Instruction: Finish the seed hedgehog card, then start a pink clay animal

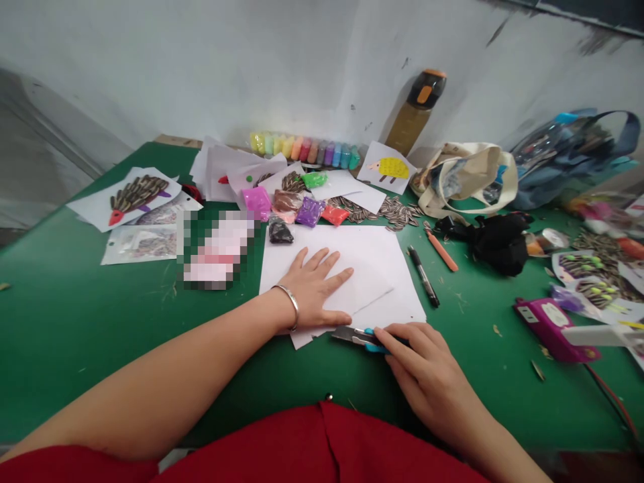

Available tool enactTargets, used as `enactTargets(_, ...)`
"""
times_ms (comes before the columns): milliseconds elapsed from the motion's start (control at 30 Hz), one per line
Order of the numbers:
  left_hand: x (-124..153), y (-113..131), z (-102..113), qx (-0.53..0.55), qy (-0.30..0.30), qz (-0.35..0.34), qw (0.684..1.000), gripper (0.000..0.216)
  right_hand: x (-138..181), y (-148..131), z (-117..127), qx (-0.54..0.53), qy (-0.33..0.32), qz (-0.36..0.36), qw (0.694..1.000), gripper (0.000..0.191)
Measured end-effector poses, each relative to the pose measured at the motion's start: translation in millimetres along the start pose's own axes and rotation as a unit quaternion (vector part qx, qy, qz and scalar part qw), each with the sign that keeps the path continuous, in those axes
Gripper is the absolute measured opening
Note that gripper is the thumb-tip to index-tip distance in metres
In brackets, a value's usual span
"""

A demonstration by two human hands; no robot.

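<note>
My left hand point(314, 285) lies flat with fingers spread on a white sheet of paper point(362, 268) on the green table point(100, 322); a silver bangle sits on its wrist. My right hand point(412, 352) is closed around a blue-handled utility knife point(355, 336), whose blade end rests at the paper's near edge, just below my left thumb. A faint crease or cut line runs across the sheet near its lower right.
Small bags of coloured clay point(302, 208), a heap of sunflower seeds point(392, 211), a black pen point(423, 276) and an orange pencil point(443, 251) lie beyond the paper. Seed hedgehog pictures point(133, 196) sit left; bags point(467, 178), a bottle point(415, 111) and a purple box point(553, 325) right.
</note>
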State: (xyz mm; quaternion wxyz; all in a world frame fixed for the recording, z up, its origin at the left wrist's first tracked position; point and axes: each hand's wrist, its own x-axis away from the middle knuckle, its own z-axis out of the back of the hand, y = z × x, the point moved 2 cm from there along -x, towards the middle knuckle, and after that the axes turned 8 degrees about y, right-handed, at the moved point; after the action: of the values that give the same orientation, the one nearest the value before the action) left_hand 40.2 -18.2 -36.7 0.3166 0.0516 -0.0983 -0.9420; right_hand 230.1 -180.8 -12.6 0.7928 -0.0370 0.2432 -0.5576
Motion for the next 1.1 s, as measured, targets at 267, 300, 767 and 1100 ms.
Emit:
enactTargets(267, -2, 0, 5, 0.012, -0.012, 0.001, 1.0, 0.073, 1, 1, -5, -0.022, 0.015, -0.01, 1.0, 0.047)
enactTargets(300, -2, 0, 5, 0.013, -0.013, 0.002, 1.0, 0.07, 1, 3, -4, -0.021, 0.024, -0.013, 0.999, 0.048)
enactTargets(767, -6, -7, 8, 0.006, 0.066, -0.016, 0.998, 0.047, -20, 116, 8, 0.216, 0.117, -0.221, 0.944, 0.037)
enactTargets(1100, -6, -10, 9, 0.027, 0.119, -0.037, 0.992, 0.037, -53, 75, 9, 0.207, 0.126, -0.149, 0.959, 0.033)
